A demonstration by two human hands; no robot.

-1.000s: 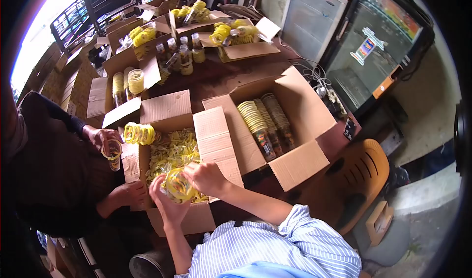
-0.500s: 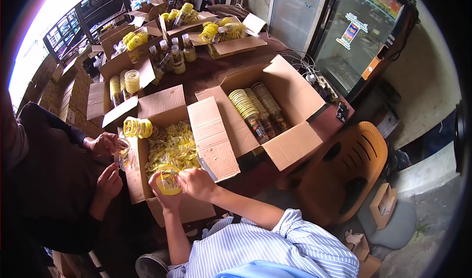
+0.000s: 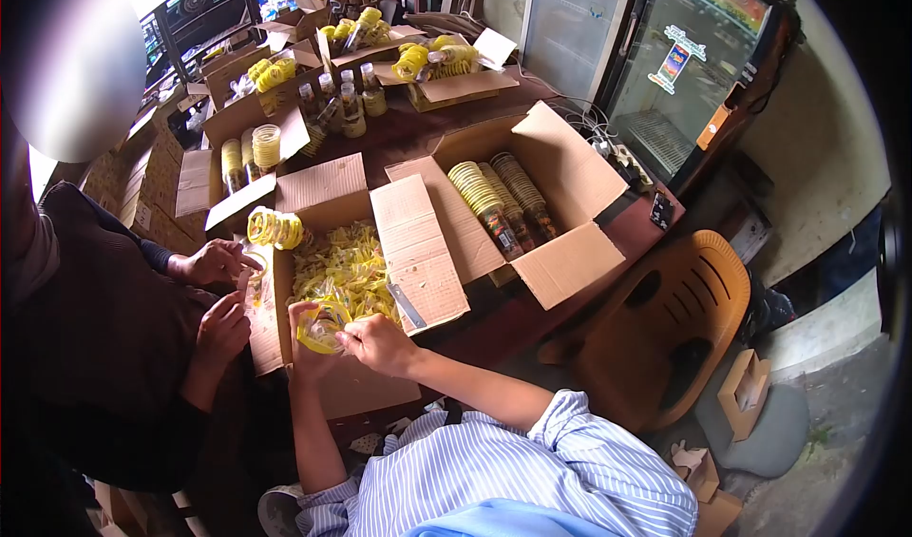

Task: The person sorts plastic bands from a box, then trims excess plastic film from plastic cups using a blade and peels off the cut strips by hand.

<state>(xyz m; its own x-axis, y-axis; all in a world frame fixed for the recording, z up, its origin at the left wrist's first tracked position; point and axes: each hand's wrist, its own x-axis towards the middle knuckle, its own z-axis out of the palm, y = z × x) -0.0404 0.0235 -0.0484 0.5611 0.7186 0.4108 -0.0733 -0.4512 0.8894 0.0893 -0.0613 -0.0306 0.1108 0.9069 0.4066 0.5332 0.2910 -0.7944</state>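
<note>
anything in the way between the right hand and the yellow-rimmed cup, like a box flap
Nothing visible. The right hand already has its fingers at the cup's rim, and the left hand holds its left side. The nearby cardboard flap lies beyond the right hand, not between them.

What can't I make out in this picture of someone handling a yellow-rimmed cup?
All in the head view:
- Whether the right hand grips the yellow-rimmed cup or something else: its own curled fingers hide this.
- The bottom of the open carton: the pile of yellow strips covers it.
- Any wording on the stacked cups: too small.
- The light blue cloth's lower end: cut off by the bottom edge.
</note>
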